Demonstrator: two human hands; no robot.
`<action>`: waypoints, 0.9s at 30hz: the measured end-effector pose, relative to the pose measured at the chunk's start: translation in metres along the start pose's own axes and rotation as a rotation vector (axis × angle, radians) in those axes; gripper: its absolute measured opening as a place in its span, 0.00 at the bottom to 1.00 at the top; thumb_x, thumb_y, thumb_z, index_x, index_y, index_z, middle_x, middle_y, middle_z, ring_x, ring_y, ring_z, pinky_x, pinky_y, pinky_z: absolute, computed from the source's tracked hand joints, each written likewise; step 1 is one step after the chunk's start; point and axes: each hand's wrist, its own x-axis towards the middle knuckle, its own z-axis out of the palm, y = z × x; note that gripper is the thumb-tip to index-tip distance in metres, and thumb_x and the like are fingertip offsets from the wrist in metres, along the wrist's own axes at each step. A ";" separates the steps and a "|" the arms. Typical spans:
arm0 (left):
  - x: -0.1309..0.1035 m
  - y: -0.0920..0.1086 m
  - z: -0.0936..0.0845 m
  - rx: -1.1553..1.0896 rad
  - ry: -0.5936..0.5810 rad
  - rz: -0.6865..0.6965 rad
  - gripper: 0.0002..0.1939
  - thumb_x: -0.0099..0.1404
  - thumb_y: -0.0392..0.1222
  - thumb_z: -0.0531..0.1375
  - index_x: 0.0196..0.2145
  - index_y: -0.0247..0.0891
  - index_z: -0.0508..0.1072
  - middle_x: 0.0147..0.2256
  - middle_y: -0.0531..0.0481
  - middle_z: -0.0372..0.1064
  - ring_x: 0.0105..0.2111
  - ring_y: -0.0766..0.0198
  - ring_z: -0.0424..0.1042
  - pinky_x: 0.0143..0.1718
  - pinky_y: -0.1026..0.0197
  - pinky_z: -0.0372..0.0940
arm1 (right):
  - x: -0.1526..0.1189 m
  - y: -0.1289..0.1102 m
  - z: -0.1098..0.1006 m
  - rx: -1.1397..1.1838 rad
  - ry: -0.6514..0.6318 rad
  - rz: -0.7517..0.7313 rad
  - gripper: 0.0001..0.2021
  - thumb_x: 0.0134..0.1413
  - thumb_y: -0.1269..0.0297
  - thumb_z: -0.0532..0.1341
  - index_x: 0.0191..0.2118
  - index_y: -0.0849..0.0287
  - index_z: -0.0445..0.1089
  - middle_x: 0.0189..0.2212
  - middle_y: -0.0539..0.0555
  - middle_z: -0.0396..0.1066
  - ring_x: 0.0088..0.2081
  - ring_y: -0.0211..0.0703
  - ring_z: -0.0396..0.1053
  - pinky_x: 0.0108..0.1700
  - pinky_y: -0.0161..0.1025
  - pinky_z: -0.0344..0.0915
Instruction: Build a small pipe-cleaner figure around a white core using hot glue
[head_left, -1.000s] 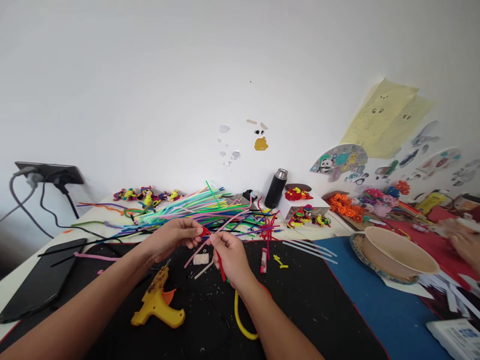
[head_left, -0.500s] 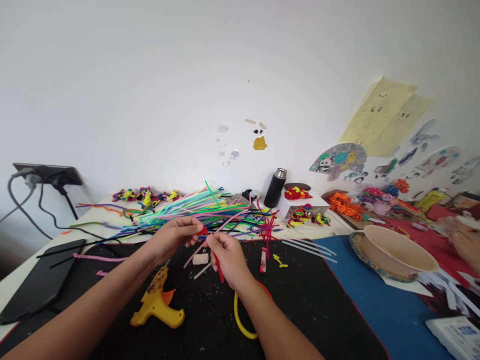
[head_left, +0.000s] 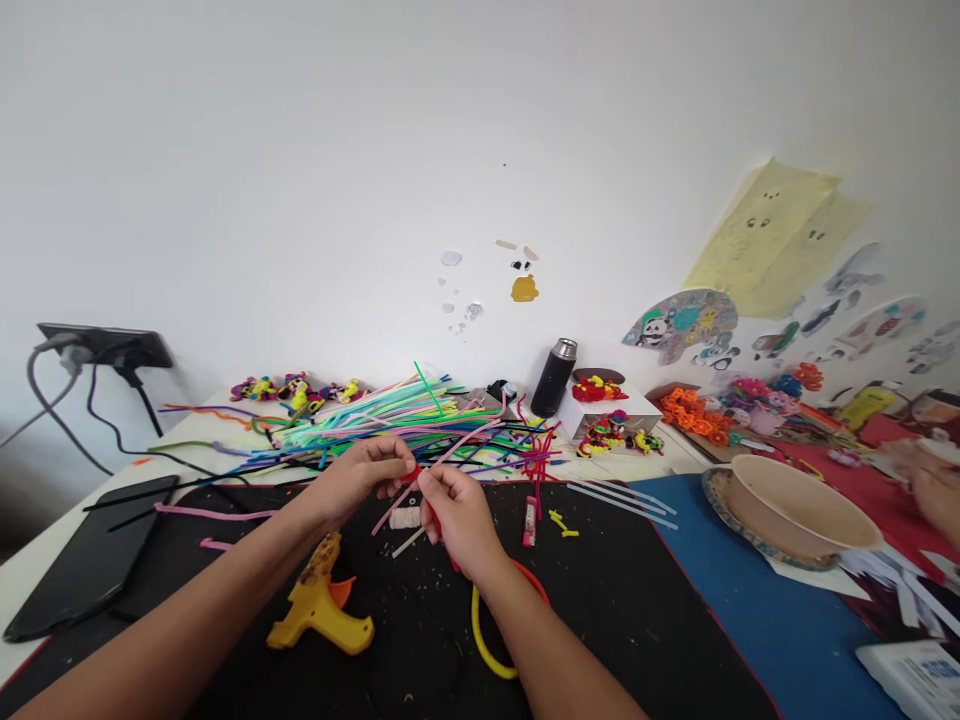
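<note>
Over the black mat, my left hand (head_left: 373, 470) pinches one end of a red pipe cleaner (head_left: 412, 474). Close by on the right, my right hand (head_left: 459, 515) is closed on the same red piece, fingertips almost meeting those of the left. Most of the piece is hidden by my fingers. Below the hands stands a white spool of thread (head_left: 405, 517). A yellow glue gun (head_left: 322, 605) lies under my left forearm. Partly behind my right forearm is a yellow and red ring (head_left: 484, 645).
A heap of colourful pipe cleaners (head_left: 375, 420) spreads behind the mat. A black bottle (head_left: 554, 378) stands by a white box (head_left: 611, 415). Glue sticks (head_left: 626, 500) and a beige bowl (head_left: 802, 510) lie to the right. Another person's hand (head_left: 934, 485) is at the far right.
My fingertips have drawn closer together, and less of the red pipe cleaner shows between and below them. The whole view has shifted slightly.
</note>
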 end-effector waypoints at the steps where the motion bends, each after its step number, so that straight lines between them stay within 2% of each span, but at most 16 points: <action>1: 0.000 -0.002 0.003 -0.017 0.006 0.004 0.12 0.53 0.47 0.70 0.26 0.37 0.74 0.21 0.55 0.67 0.21 0.67 0.62 0.25 0.64 0.54 | 0.000 0.000 0.000 -0.021 0.008 -0.006 0.23 0.57 0.40 0.63 0.32 0.59 0.69 0.15 0.42 0.63 0.12 0.30 0.54 0.17 0.31 0.47; 11: -0.001 -0.014 0.029 -0.332 0.116 -0.022 0.15 0.49 0.46 0.73 0.25 0.37 0.73 0.22 0.55 0.67 0.22 0.69 0.63 0.26 0.65 0.57 | 0.003 0.007 -0.002 0.024 0.035 -0.009 0.21 0.58 0.43 0.63 0.33 0.58 0.69 0.14 0.42 0.63 0.11 0.30 0.54 0.16 0.31 0.47; 18: 0.000 -0.022 0.029 -0.372 0.099 -0.044 0.16 0.49 0.47 0.75 0.27 0.36 0.74 0.23 0.54 0.69 0.23 0.69 0.64 0.27 0.66 0.58 | 0.003 0.004 -0.002 0.021 0.064 -0.010 0.19 0.57 0.46 0.63 0.30 0.58 0.68 0.13 0.42 0.62 0.11 0.31 0.53 0.16 0.31 0.47; 27: -0.003 -0.009 0.028 -0.385 0.032 -0.105 0.16 0.50 0.47 0.75 0.27 0.34 0.75 0.23 0.53 0.68 0.22 0.70 0.62 0.25 0.67 0.57 | 0.001 -0.005 -0.004 0.004 0.088 -0.043 0.16 0.57 0.48 0.62 0.29 0.57 0.68 0.12 0.42 0.61 0.12 0.32 0.53 0.16 0.32 0.48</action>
